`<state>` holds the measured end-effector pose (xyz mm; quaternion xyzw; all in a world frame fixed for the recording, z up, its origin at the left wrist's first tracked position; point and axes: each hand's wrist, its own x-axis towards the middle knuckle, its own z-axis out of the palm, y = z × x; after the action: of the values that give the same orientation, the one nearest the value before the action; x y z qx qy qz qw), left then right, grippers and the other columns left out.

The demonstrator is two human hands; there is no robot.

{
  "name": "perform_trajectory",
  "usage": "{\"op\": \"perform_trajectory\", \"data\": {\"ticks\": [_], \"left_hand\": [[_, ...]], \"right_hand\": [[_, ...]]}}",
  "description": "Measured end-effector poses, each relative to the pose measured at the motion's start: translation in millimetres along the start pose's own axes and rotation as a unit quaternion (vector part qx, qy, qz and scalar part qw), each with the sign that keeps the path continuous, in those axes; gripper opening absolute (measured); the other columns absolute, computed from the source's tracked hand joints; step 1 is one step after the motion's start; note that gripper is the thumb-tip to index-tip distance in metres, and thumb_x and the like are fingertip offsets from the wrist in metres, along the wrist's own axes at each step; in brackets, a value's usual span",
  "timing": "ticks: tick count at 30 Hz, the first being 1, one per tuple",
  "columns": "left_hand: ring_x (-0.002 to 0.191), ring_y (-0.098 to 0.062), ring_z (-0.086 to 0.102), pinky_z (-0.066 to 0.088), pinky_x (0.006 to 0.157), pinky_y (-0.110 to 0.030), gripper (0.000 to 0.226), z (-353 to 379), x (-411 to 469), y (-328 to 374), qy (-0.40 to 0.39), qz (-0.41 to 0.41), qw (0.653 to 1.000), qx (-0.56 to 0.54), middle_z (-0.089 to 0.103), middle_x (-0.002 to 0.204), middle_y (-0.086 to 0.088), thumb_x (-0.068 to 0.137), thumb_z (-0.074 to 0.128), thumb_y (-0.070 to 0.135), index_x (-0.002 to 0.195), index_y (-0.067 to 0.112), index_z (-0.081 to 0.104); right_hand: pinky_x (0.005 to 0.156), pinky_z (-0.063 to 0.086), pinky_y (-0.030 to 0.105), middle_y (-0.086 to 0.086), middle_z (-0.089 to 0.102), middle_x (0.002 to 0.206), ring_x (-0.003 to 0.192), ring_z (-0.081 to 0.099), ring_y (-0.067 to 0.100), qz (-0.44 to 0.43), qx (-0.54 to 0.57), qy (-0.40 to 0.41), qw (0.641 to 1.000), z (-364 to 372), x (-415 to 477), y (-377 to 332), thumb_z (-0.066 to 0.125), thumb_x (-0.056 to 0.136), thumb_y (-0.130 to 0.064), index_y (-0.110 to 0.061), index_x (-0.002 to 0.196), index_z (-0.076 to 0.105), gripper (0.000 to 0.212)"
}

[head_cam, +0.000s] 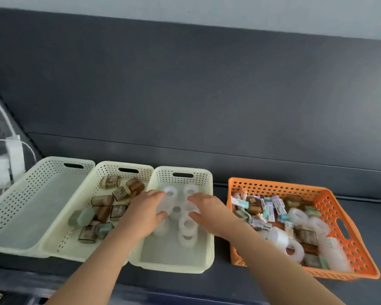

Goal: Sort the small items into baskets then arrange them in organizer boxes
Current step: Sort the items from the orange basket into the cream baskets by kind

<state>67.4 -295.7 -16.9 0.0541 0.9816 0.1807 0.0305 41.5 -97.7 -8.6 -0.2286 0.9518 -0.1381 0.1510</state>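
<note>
Left hand (144, 213) and right hand (209, 213) hover over tape rolls (186, 227) in the cream basket (180, 268), fingers (156, 193) half-curled, grip unclear; the orange basket (350, 245) lies right of the right fingers, nearer that hand.

Head camera faces forward and down, near the table (222, 280).

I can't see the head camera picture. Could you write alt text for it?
A person's left hand and right hand reach into a cream basket of clear tape rolls; blur hides whether they hold any. Left of it, a second cream basket holds brown and green packets, beside a third cream basket; right, an orange basket holds mixed items.
</note>
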Motion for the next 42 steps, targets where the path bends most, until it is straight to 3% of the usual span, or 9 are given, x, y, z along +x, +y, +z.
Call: {"op": "perform_trajectory", "data": {"ticks": [4,10,13,15,21,31,35,39,42], "left_hand": [[0.123,-0.017,0.050,0.039,0.104,-0.030,0.051,-3,2,6,0.046,0.045,0.998,0.003,0.048,0.141,0.004,0.092,0.058,0.036,0.138,0.018,0.049],[0.095,-0.024,0.064,0.051,0.084,-0.037,0.027,0,17,68,0.134,0.173,0.975,0.021,0.068,0.106,0.000,0.083,0.068,0.023,0.109,0.013,0.069],[0.109,-0.019,0.058,0.045,0.095,-0.034,0.033,12,33,121,0.110,0.233,0.966,0.019,0.064,0.118,0.003,0.090,0.062,0.027,0.122,0.017,0.064],[0.119,-0.014,0.049,0.040,0.101,-0.030,0.038,26,48,150,0.065,0.243,0.968,0.021,0.056,0.129,0.008,0.096,0.053,0.029,0.133,0.022,0.054],[0.099,-0.017,0.059,0.052,0.083,-0.036,0.025,70,91,183,-0.036,0.217,0.971,0.098,0.063,0.108,0.003,0.088,0.058,0.011,0.110,0.018,0.065],[0.084,-0.018,0.063,0.054,0.073,-0.033,0.022,85,107,185,-0.072,0.177,0.969,0.156,0.066,0.093,0.002,0.088,0.060,0.009,0.105,0.021,0.067],[0.094,-0.012,0.062,0.051,0.080,-0.027,0.023,86,109,185,-0.089,0.163,0.978,0.093,0.067,0.107,0.008,0.091,0.060,0.021,0.112,0.026,0.067],[0.101,-0.001,0.058,0.050,0.090,-0.022,0.031,87,108,198,-0.102,0.139,0.983,-0.064,0.061,0.116,0.015,0.090,0.064,0.026,0.121,0.029,0.063],[0.107,-0.006,0.055,0.046,0.095,-0.024,0.039,93,111,211,-0.106,0.151,0.981,-0.058,0.055,0.124,0.012,0.091,0.062,0.025,0.130,0.026,0.058]], "right_hand": [[0.107,0.038,0.032,-0.001,0.043,0.147,0.130,0.043,0.021,0.006,0.026,0.067,0.997,-3,-12,8,0.048,0.097,-0.030,-0.018,0.142,0.042,0.046],[0.105,0.042,0.028,-0.008,0.049,0.141,0.126,0.049,0.014,0.062,0.036,0.156,0.985,-17,-63,59,0.050,0.097,-0.031,-0.022,0.137,0.048,0.042],[0.092,0.047,0.023,-0.008,0.052,0.137,0.114,0.056,0.012,0.110,0.035,0.168,0.979,-27,-86,103,0.051,0.097,-0.030,-0.023,0.135,0.051,0.039],[0.097,0.044,0.025,-0.007,0.050,0.141,0.122,0.052,0.014,0.138,0.024,0.164,0.976,-35,-97,131,0.052,0.097,-0.029,-0.021,0.138,0.049,0.042],[0.106,0.038,0.029,-0.005,0.045,0.146,0.132,0.043,0.014,0.162,0.032,0.111,0.980,-41,-100,191,0.053,0.096,-0.023,-0.025,0.142,0.042,0.048],[0.106,0.041,0.031,-0.003,0.048,0.142,0.128,0.046,0.017,0.094,0.006,0.059,0.994,-31,-73,222,0.057,0.091,-0.018,-0.025,0.140,0.047,0.050],[0.098,0.048,0.028,-0.004,0.056,0.135,0.118,0.055,0.016,0.090,0.042,0.076,0.992,-28,-75,229,0.054,0.092,-0.011,-0.024,0.135,0.052,0.045],[0.086,0.054,0.032,0.000,0.067,0.115,0.101,0.064,0.019,0.106,0.078,0.112,0.985,-27,-84,235,0.048,0.090,-0.002,-0.018,0.120,0.064,0.037],[0.086,0.053,0.031,-0.004,0.067,0.115,0.101,0.063,0.016,0.117,0.089,0.135,0.980,-26,-91,240,0.047,0.090,-0.002,-0.023,0.120,0.064,0.040]]}}
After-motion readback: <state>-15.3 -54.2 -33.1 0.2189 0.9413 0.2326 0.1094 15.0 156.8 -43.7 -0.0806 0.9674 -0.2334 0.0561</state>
